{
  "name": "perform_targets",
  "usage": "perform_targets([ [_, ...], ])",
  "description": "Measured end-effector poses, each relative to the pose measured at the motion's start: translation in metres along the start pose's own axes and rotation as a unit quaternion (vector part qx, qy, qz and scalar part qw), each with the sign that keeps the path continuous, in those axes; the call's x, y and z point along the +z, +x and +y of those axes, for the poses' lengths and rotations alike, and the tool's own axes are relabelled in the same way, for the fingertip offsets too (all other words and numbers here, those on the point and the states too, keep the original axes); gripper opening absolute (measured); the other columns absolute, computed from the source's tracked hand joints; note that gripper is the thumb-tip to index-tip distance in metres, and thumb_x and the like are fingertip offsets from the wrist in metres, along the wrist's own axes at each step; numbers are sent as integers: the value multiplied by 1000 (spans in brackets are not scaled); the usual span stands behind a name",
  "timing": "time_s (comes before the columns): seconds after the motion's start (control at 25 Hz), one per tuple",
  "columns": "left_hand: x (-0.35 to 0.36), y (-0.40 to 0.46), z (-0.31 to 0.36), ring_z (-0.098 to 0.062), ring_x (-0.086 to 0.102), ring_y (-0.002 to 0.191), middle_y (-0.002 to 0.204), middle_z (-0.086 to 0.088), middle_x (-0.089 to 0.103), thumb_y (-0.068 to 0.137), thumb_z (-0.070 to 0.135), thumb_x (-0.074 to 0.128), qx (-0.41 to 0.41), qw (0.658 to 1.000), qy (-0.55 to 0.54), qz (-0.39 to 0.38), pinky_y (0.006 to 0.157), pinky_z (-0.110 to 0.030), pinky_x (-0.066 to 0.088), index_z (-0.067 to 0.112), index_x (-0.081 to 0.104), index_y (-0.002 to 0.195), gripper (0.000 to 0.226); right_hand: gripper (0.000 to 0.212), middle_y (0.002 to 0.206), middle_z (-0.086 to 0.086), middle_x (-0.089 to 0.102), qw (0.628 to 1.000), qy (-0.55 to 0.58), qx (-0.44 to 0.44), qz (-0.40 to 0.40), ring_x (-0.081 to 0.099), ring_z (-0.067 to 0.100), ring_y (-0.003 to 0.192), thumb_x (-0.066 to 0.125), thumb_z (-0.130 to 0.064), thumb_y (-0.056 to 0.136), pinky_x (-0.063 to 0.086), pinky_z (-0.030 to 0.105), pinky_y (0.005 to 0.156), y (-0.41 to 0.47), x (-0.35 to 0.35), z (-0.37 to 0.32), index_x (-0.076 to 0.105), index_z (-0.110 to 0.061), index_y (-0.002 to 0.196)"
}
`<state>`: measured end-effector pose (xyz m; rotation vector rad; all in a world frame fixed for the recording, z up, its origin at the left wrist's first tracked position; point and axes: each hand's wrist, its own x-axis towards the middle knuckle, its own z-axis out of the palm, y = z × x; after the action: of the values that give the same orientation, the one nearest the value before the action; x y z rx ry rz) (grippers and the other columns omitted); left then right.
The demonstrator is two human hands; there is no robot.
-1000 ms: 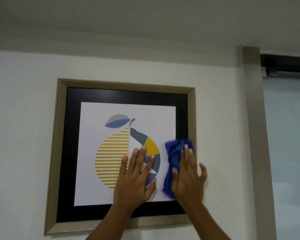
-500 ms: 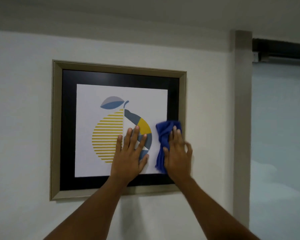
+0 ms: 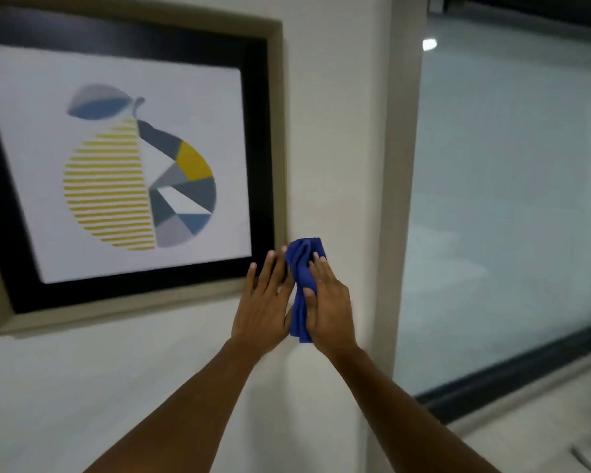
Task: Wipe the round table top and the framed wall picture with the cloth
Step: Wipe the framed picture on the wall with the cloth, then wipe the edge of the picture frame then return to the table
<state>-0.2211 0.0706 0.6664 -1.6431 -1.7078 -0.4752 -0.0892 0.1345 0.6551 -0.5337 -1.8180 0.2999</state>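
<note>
The framed wall picture (image 3: pixel 275 138) hangs on the white wall, a beige frame with a black mat around a yellow and grey fruit print. A bunched blue cloth (image 3: pixel 301 268) sits just off the frame's lower right corner. My right hand (image 3: pixel 328 305) grips the cloth against the wall. My left hand (image 3: pixel 263 307) lies beside it with fingers spread, fingertips over the frame's bottom right corner and touching the cloth's left edge. The round table is out of view.
A beige pillar (image 3: pixel 398 199) runs down right of the hands. Beyond it is a large frosted glass pane (image 3: pixel 512 199) with a dark lower rail (image 3: pixel 526 367). Bare white wall (image 3: pixel 82 387) lies below the picture.
Both hands and the cloth have slid off the print, down and right to the frame's lower right corner. The view has turned right and moved closer to the wall.
</note>
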Motion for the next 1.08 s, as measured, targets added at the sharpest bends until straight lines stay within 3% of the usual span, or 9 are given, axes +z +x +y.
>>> perform_targets([
  [0.2, 104, -76, 108, -32, 6, 155, 169, -13, 4, 101, 59, 8, 87, 984, -73, -138, 124, -55, 18, 15, 6, 160, 73, 51, 154, 13, 37, 983, -109, 134, -68, 32, 24, 144, 32, -26, 103, 29, 41, 117, -158, -46, 105, 32, -4, 149],
  [0.32, 180, -166, 195, -33, 8, 154, 167, -13, 7, 101, 62, 14, 97, 959, -142, -224, 123, -55, 15, 18, 12, 160, 74, 50, 155, 10, 36, 951, -141, 243, -129, 28, 20, 146, 27, -31, 104, 22, 37, 118, -284, -65, 158, 30, -12, 150],
  [0.4, 229, -244, 256, -33, 8, 155, 168, -13, 10, 100, 59, 20, 86, 934, -203, -281, 123, -58, 18, 20, 13, 160, 72, 50, 150, 12, 45, 928, -154, 311, -138, 38, 24, 141, 29, -32, 103, 30, 43, 115, -377, -76, 191, 35, -13, 148],
  [0.52, 286, -363, 338, -33, 16, 154, 167, -14, 15, 99, 55, 32, 75, 894, -242, -371, 119, -58, 26, 17, 18, 159, 73, 53, 145, 12, 51, 871, -201, 396, -209, 45, 27, 136, 27, -35, 101, 34, 45, 113, -518, -90, 231, 44, -8, 144],
  [0.6, 321, -428, 377, -34, 20, 152, 166, -14, 15, 95, 59, 33, 73, 874, -223, -426, 119, -55, 17, 19, 22, 158, 76, 53, 147, 10, 48, 826, -234, 440, -262, 43, 27, 138, 26, -34, 101, 26, 35, 114, -599, -89, 256, 45, -8, 143],
  [0.72, 362, -493, 405, -36, 12, 154, 166, -17, 10, 95, 60, 33, 48, 848, -176, -498, 122, -58, -3, 19, 23, 158, 76, 52, 159, 8, 12, 752, -305, 450, -371, 20, 26, 148, 27, -30, 105, 17, 35, 116, -686, -72, 274, 26, -7, 152],
  [0.8, 381, -522, 411, -38, 18, 152, 165, -19, 19, 95, 52, 41, 9, 850, -185, -493, 121, -58, 6, 13, 26, 157, 74, 59, 160, 6, -9, 715, -317, 482, -395, -2, 23, 151, 19, -38, 105, 10, 37, 119, -720, -56, 276, 4, -9, 155],
  [0.88, 386, -538, 410, -36, 23, 151, 164, -17, 21, 96, 47, 39, 72, 845, -191, -494, 120, -57, 14, 17, 23, 157, 70, 63, 162, 8, -6, 715, -330, 482, -385, -3, 24, 150, 21, -41, 104, 9, 38, 119, -733, -49, 272, 3, -9, 154],
  [1.08, 387, -501, 400, -34, -4, 155, 169, -12, -3, 104, 47, 27, 186, 776, -159, -582, 122, -59, -4, 24, 6, 159, 64, 66, 163, 7, -12, 642, -267, 490, -526, 0, 24, 151, 31, -41, 103, 24, 39, 116, -680, -71, 297, 3, -11, 156],
])
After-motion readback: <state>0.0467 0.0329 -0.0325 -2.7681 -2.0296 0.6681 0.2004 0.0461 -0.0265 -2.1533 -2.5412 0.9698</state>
